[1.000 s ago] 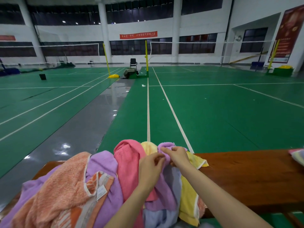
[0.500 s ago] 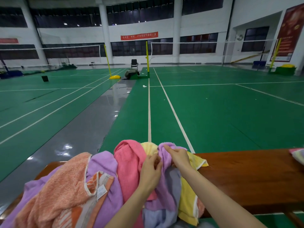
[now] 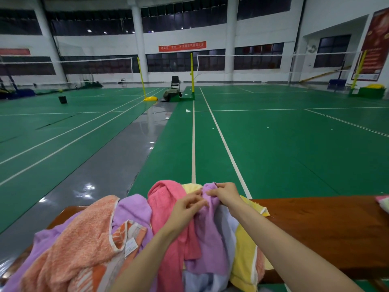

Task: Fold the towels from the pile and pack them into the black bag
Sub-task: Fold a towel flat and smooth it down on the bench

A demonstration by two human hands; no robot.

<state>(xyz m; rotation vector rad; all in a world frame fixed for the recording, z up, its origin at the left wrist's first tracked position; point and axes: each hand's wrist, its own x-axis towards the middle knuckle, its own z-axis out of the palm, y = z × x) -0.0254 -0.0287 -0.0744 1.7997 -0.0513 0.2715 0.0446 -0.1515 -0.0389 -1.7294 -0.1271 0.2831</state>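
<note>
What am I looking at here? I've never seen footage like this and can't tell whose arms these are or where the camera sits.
There is no machine: the camera sits on a person's head, looking forward and down, so the arms are that person's own. In front is a wooden bench in a sports hall, heaped with a pile of towels. The left hand and right hand both pinch the top edge of a purple towel with their fingers. No black bag shows in the picture.
</note>
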